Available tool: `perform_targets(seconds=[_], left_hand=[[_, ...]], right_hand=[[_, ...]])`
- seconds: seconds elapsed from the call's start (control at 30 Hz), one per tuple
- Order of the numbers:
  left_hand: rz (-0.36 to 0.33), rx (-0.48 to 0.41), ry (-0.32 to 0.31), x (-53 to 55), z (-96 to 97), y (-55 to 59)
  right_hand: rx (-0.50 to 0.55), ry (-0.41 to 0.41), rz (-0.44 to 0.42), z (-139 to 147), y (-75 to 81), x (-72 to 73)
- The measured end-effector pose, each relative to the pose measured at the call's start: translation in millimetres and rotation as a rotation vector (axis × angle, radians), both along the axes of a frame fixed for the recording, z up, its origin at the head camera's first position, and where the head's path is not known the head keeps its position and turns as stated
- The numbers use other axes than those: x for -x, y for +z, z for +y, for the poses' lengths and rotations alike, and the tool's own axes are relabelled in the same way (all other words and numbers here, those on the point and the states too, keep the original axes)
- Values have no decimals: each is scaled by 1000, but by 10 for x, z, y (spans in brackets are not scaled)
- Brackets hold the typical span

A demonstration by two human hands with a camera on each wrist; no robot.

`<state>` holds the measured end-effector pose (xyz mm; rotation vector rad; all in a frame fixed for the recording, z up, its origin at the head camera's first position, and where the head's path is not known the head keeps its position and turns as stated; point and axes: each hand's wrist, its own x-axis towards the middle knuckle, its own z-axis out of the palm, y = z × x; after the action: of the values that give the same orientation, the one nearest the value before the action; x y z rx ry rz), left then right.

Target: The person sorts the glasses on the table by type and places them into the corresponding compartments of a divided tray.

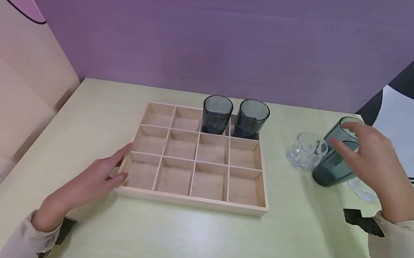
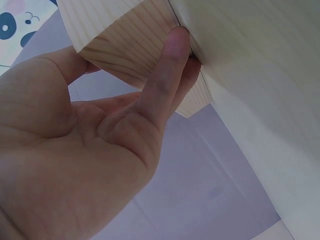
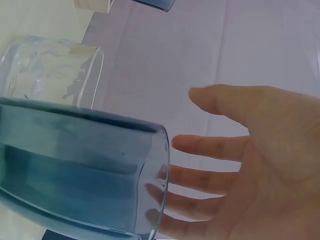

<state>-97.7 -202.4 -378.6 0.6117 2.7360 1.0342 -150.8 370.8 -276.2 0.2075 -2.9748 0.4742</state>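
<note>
My left hand point(image 1: 97, 176) holds the left side of a wooden divided tray point(image 1: 189, 201), its thumb at the rim and fingers against the outer wall point(image 2: 135, 45). Two smoky grey drinking glasses point(image 1: 217, 113) point(image 1: 253, 117) stand in the back row's two right compartments. To the right, my right hand point(image 1: 372, 159) hovers with spread fingers at the rim of a tall grey-blue glass point(image 3: 75, 170). Fingertips show through that glass near its rim in the right wrist view. A second dark glass rim point(image 1: 352, 120) shows just behind it.
A clear, wavy-sided glass point(image 1: 304, 152) stands left of the tall dark glasses. Another clear glass point(image 1: 361, 189) is partly hidden under my right hand. The pale tabletop point(image 1: 180, 235) meets a purple wall point(image 1: 216, 37) at the back.
</note>
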Motion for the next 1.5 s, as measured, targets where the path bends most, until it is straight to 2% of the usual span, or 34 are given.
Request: perform_targets(seconds=[0.13, 0.33, 0.57, 0.73, 1.1, 1.5], left_hand=[[-9, -2, 3, -9, -1, -6], [-8, -5, -5, -3, 4, 2], [-20, -13, -19, -4, -2, 16], [-13, -6, -19, 1, -4, 6], [-11, 6, -11, -18, 2, 12], [-19, 4, -10, -19, 6, 19]], right_hand=[[-17, 11, -55, 15, -19, 17], [-60, 29, -26, 22, -28, 12], [-87, -50, -79, 51, -24, -2], [-96, -47, -106, 93, -33, -1], [-129, -78, -313, 143, -6, -11], [-141, -65, -292, 179, -64, 33]])
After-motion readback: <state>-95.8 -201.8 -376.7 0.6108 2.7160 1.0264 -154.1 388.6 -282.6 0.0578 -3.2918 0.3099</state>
